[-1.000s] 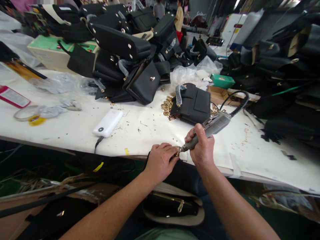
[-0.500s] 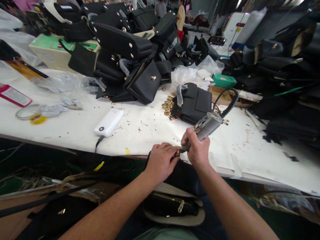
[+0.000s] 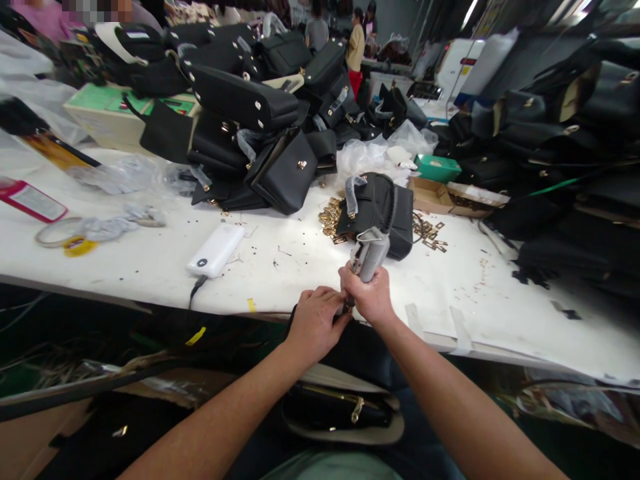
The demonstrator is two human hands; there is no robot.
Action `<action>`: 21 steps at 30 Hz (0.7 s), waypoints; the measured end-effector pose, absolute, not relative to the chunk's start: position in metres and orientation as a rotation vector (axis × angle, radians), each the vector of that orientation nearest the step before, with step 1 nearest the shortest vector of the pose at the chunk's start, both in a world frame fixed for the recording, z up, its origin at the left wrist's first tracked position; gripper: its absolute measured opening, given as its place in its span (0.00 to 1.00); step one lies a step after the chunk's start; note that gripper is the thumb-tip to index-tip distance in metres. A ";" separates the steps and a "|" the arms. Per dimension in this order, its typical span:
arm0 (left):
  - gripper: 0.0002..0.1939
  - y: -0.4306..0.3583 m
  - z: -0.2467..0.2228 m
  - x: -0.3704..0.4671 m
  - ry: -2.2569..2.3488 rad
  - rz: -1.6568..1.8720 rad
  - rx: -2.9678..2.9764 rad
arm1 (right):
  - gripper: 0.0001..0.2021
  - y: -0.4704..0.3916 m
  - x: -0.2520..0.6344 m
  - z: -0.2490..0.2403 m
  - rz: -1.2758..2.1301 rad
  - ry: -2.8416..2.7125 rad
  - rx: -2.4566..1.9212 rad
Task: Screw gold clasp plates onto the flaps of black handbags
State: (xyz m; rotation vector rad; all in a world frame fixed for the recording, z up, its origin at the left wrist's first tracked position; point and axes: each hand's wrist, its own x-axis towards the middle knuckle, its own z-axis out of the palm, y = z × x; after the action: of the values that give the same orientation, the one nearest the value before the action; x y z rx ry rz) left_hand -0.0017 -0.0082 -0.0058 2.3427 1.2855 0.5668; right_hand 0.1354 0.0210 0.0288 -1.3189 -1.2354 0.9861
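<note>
White tbl (image 3: pixel 280 273), blk bags (image 3: pixel 240 93) piled behind. Grey driver (image 3: pixel 373 255): tip down by L hand (image 3: pixel 316 325), axis steep (top leans R). R hand (image 3: pixel 370 295) wraps it; L half-curled, hold unclear.

The bare left forearm (image 3: pixel 220 415) and right forearm (image 3: pixel 450 393) slant inward from below, bringing both hands close together. The left hand (image 3: pixel 317 323) lies palm down, fingers bent, thumb beneath them. The right hand (image 3: pixel 370 293) is curled into a grip, its wrist nearly straight.
</note>
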 end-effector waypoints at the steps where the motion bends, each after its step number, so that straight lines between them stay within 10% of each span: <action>1: 0.13 -0.009 -0.005 -0.001 1.298 0.561 2.352 | 0.16 0.021 0.136 0.029 0.987 -1.218 -1.325; 21: 0.10 -0.027 0.018 -0.012 1.408 0.263 2.468 | 0.26 0.017 0.193 0.064 0.879 -1.063 -1.340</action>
State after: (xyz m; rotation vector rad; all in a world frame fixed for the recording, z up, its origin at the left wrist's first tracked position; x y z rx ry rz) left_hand -0.0122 -0.0272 0.0184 2.4684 1.4081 0.2627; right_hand 0.1930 0.0172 0.0640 -1.3399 -1.0635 0.8793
